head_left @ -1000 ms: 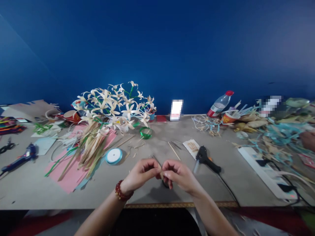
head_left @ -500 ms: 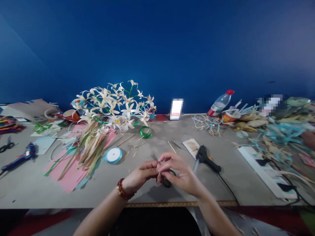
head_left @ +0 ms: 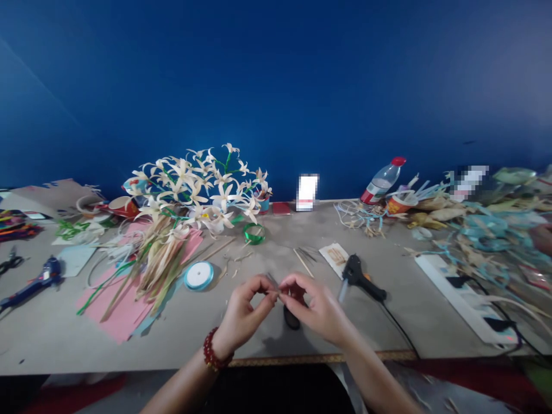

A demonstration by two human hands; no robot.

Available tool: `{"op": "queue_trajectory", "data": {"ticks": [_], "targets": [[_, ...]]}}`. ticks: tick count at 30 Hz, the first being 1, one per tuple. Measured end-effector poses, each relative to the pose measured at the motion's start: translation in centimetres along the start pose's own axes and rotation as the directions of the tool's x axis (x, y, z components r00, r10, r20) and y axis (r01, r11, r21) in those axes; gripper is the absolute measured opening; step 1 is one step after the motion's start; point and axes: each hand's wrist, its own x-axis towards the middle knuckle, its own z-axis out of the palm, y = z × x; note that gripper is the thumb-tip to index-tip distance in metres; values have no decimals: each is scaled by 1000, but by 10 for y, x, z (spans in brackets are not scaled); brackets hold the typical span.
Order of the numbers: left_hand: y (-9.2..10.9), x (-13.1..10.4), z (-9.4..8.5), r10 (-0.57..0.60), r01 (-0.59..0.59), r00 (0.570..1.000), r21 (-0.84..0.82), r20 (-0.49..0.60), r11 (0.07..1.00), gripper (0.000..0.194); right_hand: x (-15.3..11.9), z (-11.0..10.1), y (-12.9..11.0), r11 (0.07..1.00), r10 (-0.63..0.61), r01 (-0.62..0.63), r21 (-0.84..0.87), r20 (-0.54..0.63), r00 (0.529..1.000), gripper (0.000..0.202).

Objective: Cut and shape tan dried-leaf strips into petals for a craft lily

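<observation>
Head view: tiny piece [head_left: 278,292] between fingers [head_left: 264,308], long axis unclear.

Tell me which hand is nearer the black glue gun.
Right. The right hand is to the left of the black glue gun; the left hand is farther left, beyond the right hand.

On tbl [head_left: 52,345]: spool [head_left: 199,276] set L of L hand [head_left: 245,310], glue gun [head_left: 366,283] laid R of R hand [head_left: 317,306], flowers [head_left: 224,196] behind spool.
</observation>
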Motion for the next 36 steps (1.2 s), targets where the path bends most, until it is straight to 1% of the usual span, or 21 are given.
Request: {"op": "queue_trajectory", "data": {"ticks": [3, 7, 9, 12, 14, 16, 20, 23, 25, 28, 29, 30, 32, 33, 34, 36], "targets": [[1, 0, 2, 23, -22, 999, 29, -47, 999, 10, -2, 3, 0, 1000, 13, -14, -11, -21, 1000, 7], [3, -1, 3, 92, -85, 990, 67, -110, 994, 10, -4, 6, -2, 999, 4, -8, -39, -93, 996, 7], [2, -1, 3, 110, -108, 987, 24, -119, 994, 11, -4, 7, -4, 1000, -13, 10, -25, -123, 992, 6], [-1, -1, 5, 85, -98, 990, -114, -117, 989, 13, -3, 7, -8, 998, -22, 28, 48, -119, 993, 8], [-1, -1, 6, 76, -95, 989, -157, -126, 983, 12, -2, 7, -10, 996, -20, 30, 81, -119, 993, 10], [2, -2, 7, 101, -118, 984, -112, -147, 987, 9, -1, 8, -11, 998, -14, 23, 65, -134, 991, 10], [10, -2, 10, 192, -183, 966, 70, -175, 981, 11, -2, 10, -10, 1000, -13, 11, -21, -143, 990, 8], [9, -2, 10, 226, -204, 956, 127, -189, 971, 13, -3, 12, -8, 998, -13, 4, -55, -155, 988, 9], [5, -2, 7, 260, -222, 940, 183, -221, 958, 14, -5, 12, -6, 999, -5, -4, -54, -171, 985, 10], [-1, -2, -3, 325, -239, 893, 285, -311, 928, 13, -8, 8, -3, 999, 17, -23, -29, -190, 982, 11], [-2, -2, -6, 326, -236, 890, 291, -318, 927, 12, -9, 6, -2, 999, 26, -31, -20, -189, 982, 11], [-1, -2, -9, 308, -229, 904, 274, -296, 934, 11, -9, 5, -1, 999, 36, -39, -12, -185, 982, 11], [2, -1, -9, 255, -216, 951, 216, -174, 952, 11, -9, 3, 0, 999, 42, -43, -1, -171, 984, 9], [4, -1, -8, 241, -215, 964, 200, -116, 956, 11, -9, 3, -1, 999, 39, -39, 1, -167, 985, 9], [6, -1, -5, 241, -222, 967, 202, -77, 954, 11, -8, 4, -2, 999, 33, -34, -1, -167, 985, 9], [8, 0, 2, 275, -250, 959, 250, -69, 935, 10, -7, 6, -5, 1000, 10, -13, -16, -177, 984, 9]]}}
